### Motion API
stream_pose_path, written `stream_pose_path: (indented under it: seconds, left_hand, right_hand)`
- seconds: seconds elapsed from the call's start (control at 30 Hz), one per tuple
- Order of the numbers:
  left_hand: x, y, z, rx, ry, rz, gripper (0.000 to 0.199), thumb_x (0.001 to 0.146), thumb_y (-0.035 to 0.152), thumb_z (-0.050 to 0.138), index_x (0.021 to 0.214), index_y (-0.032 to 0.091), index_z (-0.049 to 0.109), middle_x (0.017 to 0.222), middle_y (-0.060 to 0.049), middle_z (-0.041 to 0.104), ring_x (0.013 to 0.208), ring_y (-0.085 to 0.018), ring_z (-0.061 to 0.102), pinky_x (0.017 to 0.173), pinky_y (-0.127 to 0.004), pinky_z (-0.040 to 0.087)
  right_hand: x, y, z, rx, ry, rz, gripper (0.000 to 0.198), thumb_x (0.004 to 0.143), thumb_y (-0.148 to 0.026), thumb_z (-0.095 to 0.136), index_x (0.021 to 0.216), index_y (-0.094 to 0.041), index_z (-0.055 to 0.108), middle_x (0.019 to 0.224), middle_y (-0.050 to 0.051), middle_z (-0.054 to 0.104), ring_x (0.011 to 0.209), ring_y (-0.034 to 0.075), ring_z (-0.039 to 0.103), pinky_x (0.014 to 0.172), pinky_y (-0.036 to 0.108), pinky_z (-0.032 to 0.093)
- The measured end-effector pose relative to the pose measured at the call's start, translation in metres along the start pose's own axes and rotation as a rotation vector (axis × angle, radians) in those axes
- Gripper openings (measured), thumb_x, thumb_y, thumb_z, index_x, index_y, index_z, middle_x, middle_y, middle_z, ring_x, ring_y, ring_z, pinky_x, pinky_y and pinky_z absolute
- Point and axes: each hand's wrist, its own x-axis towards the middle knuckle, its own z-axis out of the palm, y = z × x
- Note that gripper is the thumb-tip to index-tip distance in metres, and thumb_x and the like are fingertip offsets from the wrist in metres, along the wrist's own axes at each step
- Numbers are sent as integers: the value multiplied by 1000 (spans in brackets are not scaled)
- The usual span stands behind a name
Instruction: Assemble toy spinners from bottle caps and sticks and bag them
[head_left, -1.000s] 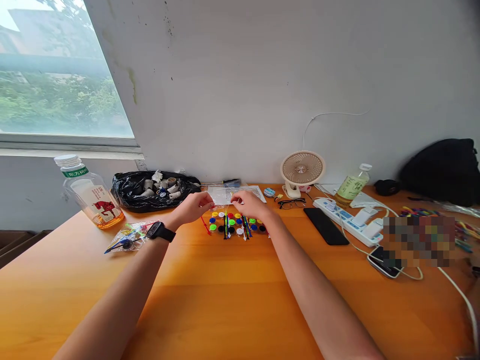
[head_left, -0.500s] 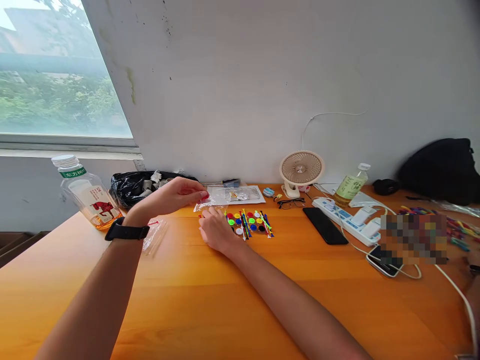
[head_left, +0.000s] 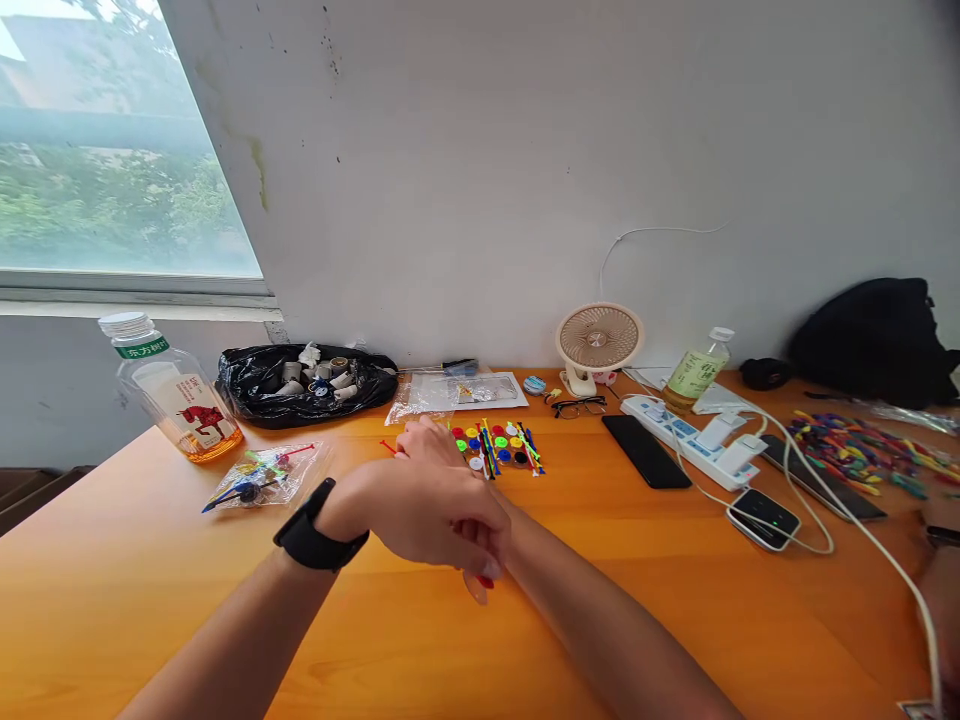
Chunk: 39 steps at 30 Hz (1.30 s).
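Observation:
My left hand (head_left: 431, 515), with a black band on its wrist, crosses over my right forearm. Its thumb and fingers are closed on a small red piece (head_left: 486, 581), mostly hidden. Beyond it, my right hand (head_left: 429, 440) rests low on the table, its fingers curled and partly covered by the left hand. One end of a red stick (head_left: 388, 447) shows at its fingertips; whether it is gripped is unclear. Right of that hand lie rows of coloured discs (head_left: 503, 442) and thin coloured sticks (head_left: 535, 452). A clear bag (head_left: 262, 478) of coloured pieces lies at left.
A tea bottle (head_left: 184, 400) and a black plastic bag (head_left: 259, 385) of scraps stand at left. Behind are clear packets (head_left: 424, 395), glasses (head_left: 579, 407) and a fan (head_left: 598, 340). To the right are a phone (head_left: 645, 452), power strip (head_left: 694, 443), cables and a colourful pile (head_left: 855, 450).
My left hand has come back from near the clear packets, down and right across my right forearm, with something red in its fingers. My right hand has stayed nearly in place.

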Motion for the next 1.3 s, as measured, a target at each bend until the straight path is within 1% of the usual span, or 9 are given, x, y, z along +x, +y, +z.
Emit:
stream_pose_path:
  seconds: [0.13,0.3,0.43,0.53,0.7,0.77,0.87,1.03,1.3]
  left_hand:
    - [15,-19,31,124,52,-121,19,91,8,60,89,22,73,89,0,80,74,-14,70,58,-21,45]
    - [24,-63,79,265,509,-75,18,103,22,55,98,20,72,96,-6,76,87,-18,69,76,-28,50]
    - [21,-85,104,259,666,15,26,99,43,66,117,24,67,110,-7,72,100,-24,67,89,-35,53]
    - [18,-95,106,173,790,-11,40,92,54,73,115,24,60,103,-6,69,89,-22,65,78,-35,54]
    - [18,-103,101,17,1132,-19,31,99,44,65,118,25,51,108,-6,63,90,-18,62,82,-34,55]
    - [20,-104,101,-44,1089,31,28,103,39,61,126,25,52,115,-7,65,96,-18,64,86,-33,56]
    - [21,-105,101,-64,949,56,18,107,35,55,114,23,64,102,-5,71,90,-17,65,82,-31,54]
    - [19,-110,99,-17,896,55,23,106,36,56,107,21,73,98,-6,72,87,-18,65,80,-31,52]
    - [17,-106,100,-2,759,30,25,107,35,54,112,22,75,99,-5,76,84,-17,66,77,-28,51]
  right_hand:
    - [3,22,-41,187,32,53,13,97,-21,64,85,-19,67,89,3,74,85,19,68,75,30,51]
    - [-42,64,-75,717,93,151,14,98,-29,59,87,-20,56,85,2,70,75,17,68,69,29,53]
    - [-100,84,-73,908,78,206,30,86,-44,78,93,-20,60,87,1,66,76,16,66,73,31,55]
    - [-131,87,-64,960,113,285,42,76,-49,87,98,-20,65,93,2,68,84,17,67,81,32,56]
    - [-147,72,-52,996,72,292,38,76,-48,90,89,-18,71,88,3,72,83,18,70,84,33,56]
    - [-148,62,-50,997,30,247,35,79,-48,89,89,-19,72,83,3,73,78,19,71,80,33,56]
    - [-150,53,-48,979,-21,214,33,84,-49,84,88,-19,73,77,3,74,72,20,73,75,34,56]
    - [-154,62,-53,871,-18,200,31,85,-48,83,90,-18,78,88,6,77,80,20,72,79,33,56]
    - [-159,73,-59,1018,-275,327,31,80,-45,85,88,-17,75,84,6,78,67,15,68,66,28,55]
